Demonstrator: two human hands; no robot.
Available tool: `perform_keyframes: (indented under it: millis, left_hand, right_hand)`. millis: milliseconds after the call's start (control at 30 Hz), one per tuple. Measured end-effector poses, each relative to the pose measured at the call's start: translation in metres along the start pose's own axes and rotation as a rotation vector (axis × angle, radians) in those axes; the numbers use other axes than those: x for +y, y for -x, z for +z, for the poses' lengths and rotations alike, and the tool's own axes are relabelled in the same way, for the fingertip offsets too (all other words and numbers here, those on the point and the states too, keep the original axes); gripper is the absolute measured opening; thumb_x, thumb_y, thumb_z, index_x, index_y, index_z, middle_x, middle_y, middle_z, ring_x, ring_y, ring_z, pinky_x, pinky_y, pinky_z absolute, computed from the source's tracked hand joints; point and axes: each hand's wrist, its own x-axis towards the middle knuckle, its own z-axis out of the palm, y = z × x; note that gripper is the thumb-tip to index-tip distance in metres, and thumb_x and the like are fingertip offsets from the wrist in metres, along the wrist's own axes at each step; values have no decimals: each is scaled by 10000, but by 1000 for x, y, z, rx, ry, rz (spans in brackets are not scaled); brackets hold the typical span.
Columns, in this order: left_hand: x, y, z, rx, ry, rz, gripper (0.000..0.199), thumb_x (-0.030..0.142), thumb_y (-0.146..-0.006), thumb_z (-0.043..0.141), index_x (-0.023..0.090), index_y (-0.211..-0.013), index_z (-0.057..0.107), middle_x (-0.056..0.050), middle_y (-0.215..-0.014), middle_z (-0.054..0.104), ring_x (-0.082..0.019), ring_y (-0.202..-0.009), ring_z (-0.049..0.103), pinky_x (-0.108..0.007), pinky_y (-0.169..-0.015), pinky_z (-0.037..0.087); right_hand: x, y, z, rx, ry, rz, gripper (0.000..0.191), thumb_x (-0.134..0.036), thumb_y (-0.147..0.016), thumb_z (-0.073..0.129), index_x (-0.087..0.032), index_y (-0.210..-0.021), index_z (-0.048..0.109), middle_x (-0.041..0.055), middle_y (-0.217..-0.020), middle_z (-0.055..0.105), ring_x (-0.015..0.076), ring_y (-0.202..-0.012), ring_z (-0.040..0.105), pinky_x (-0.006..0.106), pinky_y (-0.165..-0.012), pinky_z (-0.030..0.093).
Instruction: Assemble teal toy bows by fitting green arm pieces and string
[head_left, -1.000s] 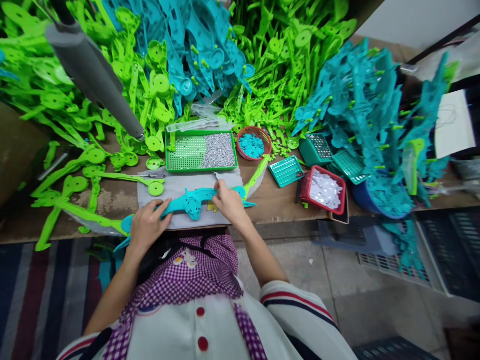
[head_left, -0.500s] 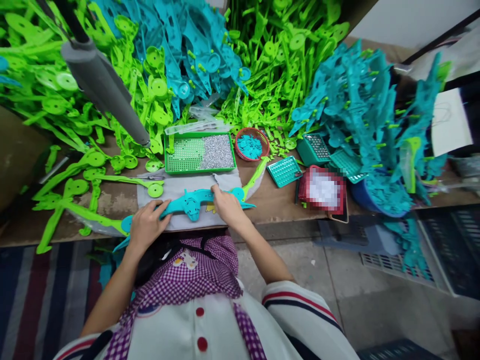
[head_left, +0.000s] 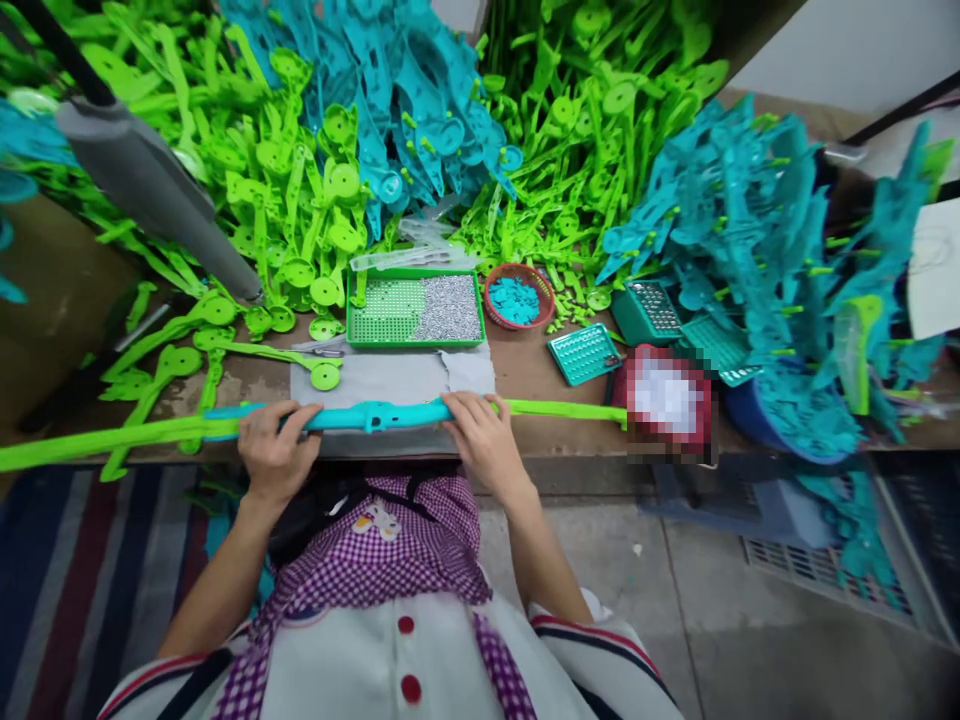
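A long blue plastic piece (head_left: 382, 416) with green arms at both ends lies level across the front edge of the table. My left hand (head_left: 279, 450) is wrapped round its left part, and my right hand (head_left: 484, 440) grips its right part. The left green arm (head_left: 112, 442) reaches to the picture's left edge; the right green arm (head_left: 562, 409) reaches toward a red container. Under and behind the piece lies a grey cloth (head_left: 405, 370). Beyond the cloth is a green tray (head_left: 416, 343) holding small metal parts.
Green parts (head_left: 300, 200) and blue parts (head_left: 427, 100) are heaped at the back. A grey tool (head_left: 165, 190) hangs at the left. To the right are a red basket (head_left: 550, 310), a teal tray (head_left: 583, 354), the red container (head_left: 640, 375) and a blue tub (head_left: 780, 435).
The blue piece has been turned edge-on, and its green arms now stretch out straight to both sides. My right hand has moved slightly right and down. The view has shifted a little.
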Motion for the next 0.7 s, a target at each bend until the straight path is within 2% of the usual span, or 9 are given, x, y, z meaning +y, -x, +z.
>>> perform_keyframes:
  millis: [67, 133, 200, 267, 400, 533, 633, 700]
  left_hand:
    - [-3, -3, 5, -72, 0, -49, 176, 175, -811, 629, 228, -932, 744, -73, -888, 654, -225, -831, 599, -359, -780, 430]
    - [-6, -7, 5, -206, 29, -80, 199, 216, -830, 619, 225, -993, 733, -82, -944, 660, -241, -885, 602, -372, -807, 434]
    - [-9, -11, 1, -324, 84, -75, 233, 275, -862, 612, 231, -1065, 716, -85, -1005, 671, -250, -944, 608, -380, -844, 443]
    - [-9, -14, -5, -380, 145, -55, 244, 315, -896, 589, 234, -1091, 709, -80, -996, 686, -246, -951, 618, -375, -846, 454]
    - [-7, -16, -8, -413, 201, -79, 229, 339, -916, 575, 239, -1046, 734, -63, -894, 707, -227, -874, 634, -360, -799, 468]
    - [-10, -18, -7, -412, 238, -87, 247, 362, -921, 578, 223, -1045, 739, -68, -910, 723, -213, -868, 648, -345, -810, 486]
    - [-21, -18, -16, -397, 230, -55, 289, 397, -930, 565, 215, -1092, 721, -76, -990, 726, -221, -935, 655, -351, -860, 492]
    - [-29, -17, -23, -391, 200, -43, 296, 417, -928, 566, 222, -1086, 722, -72, -969, 731, -223, -924, 659, -353, -852, 492]
  right_hand:
    - [5, -5, 10, 6, 13, -31, 334, -287, -1001, 393, -171, -1268, 558, 110, -1176, 701, 200, -1115, 593, 359, -998, 303]
    - [12, -9, 16, 13, 12, -61, 317, -289, -999, 404, -173, -1240, 573, 108, -1143, 709, 201, -1075, 601, 356, -976, 302]
    - [18, -11, 17, 7, -3, -80, 308, -299, -997, 411, -173, -1222, 581, 106, -1122, 713, 201, -1057, 606, 353, -961, 307]
    - [19, -12, 14, -14, -12, -81, 308, -311, -1001, 398, -182, -1208, 587, 103, -1114, 716, 202, -1054, 611, 359, -970, 310]
    - [9, -19, 7, -73, -30, -106, 359, -353, -996, 399, -204, -1282, 556, 118, -1172, 699, 226, -1081, 611, 420, -1031, 302]
    - [0, -33, 13, -128, -155, -209, 355, -347, -1002, 375, -188, -1232, 594, 116, -1087, 717, 213, -997, 632, 375, -932, 392]
    - [1, -39, 19, -113, -212, -221, 357, -367, -1003, 364, -179, -1166, 620, 107, -1004, 723, 208, -929, 633, 353, -869, 422]
    - [3, -39, 21, -98, -230, -234, 367, -379, -1001, 367, -170, -1164, 620, 114, -997, 722, 210, -917, 628, 345, -838, 437]
